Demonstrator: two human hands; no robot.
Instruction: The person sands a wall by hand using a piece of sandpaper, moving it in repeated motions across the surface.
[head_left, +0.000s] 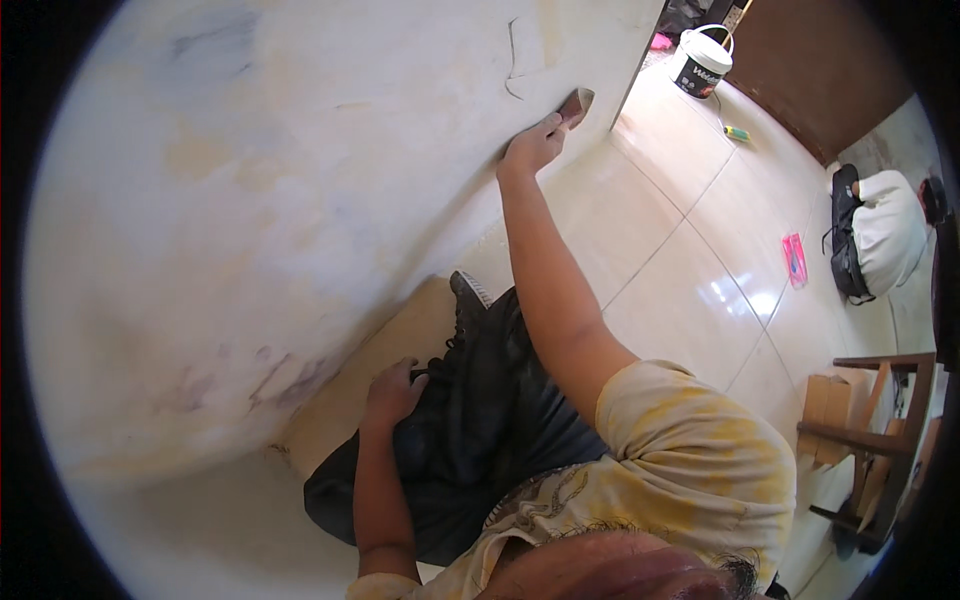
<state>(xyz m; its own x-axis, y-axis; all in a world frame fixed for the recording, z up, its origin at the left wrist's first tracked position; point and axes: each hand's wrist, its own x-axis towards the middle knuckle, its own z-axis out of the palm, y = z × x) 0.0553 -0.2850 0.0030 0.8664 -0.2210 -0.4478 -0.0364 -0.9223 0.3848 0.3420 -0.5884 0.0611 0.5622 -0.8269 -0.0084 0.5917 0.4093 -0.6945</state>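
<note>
My right hand (534, 147) is stretched far forward, low on the stained, patchy whitish wall (300, 165). It grips a reddish-brown folded sheet (576, 109), apparently sandpaper, against the wall near its far edge. My left hand (393, 391) rests by my dark trousers (480, 420), close to the shoe laces. Its thumb and forefinger are apart, with nothing seen between them. Above the folded sheet, a thin crooked crack or line (513, 60) runs on the wall.
On the glossy tiled floor (645, 217) stand a lidded white bucket (703, 60) and a green-yellow cylinder (737, 133). A pink package (795, 261) lies farther right. Beyond it sits a black-and-white bag or bundle (885, 232). A wooden stool-like frame (870, 439) and cardboard box (829, 416) are at right.
</note>
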